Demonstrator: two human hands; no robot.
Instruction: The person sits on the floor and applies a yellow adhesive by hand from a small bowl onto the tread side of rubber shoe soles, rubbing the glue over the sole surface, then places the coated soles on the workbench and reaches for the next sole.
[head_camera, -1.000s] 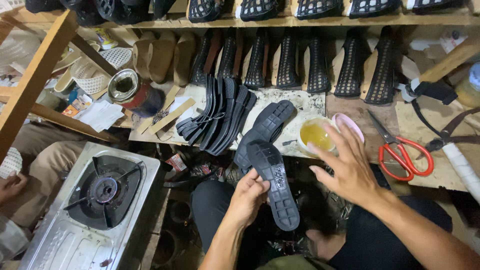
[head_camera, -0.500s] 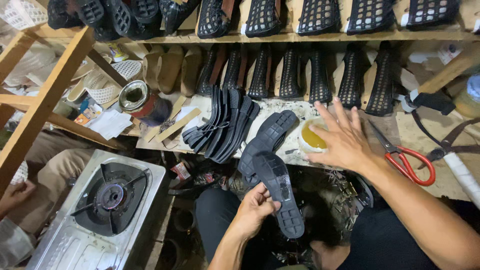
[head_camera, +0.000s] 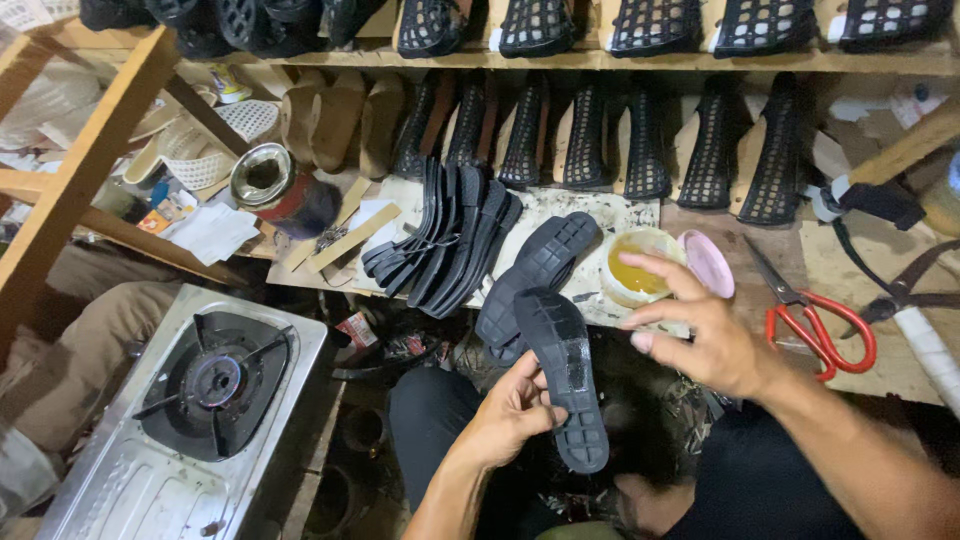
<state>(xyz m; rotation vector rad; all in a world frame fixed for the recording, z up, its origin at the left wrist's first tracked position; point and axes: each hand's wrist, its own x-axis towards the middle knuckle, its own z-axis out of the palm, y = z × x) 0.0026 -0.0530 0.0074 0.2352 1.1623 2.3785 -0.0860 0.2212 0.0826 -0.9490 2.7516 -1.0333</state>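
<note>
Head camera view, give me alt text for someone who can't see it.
The left hand holds a black rubber shoe sole tread-up, while the right hand reaches over a small tub of yellow glue on a cluttered wooden workbench. Red-handled scissors, a stack of black soles and a gas stove lie around.

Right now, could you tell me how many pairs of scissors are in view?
1. The red-handled scissors lie on the wooden bench, right of the pink lid and beyond the right hand. Others may be hidden among the clutter.
</note>
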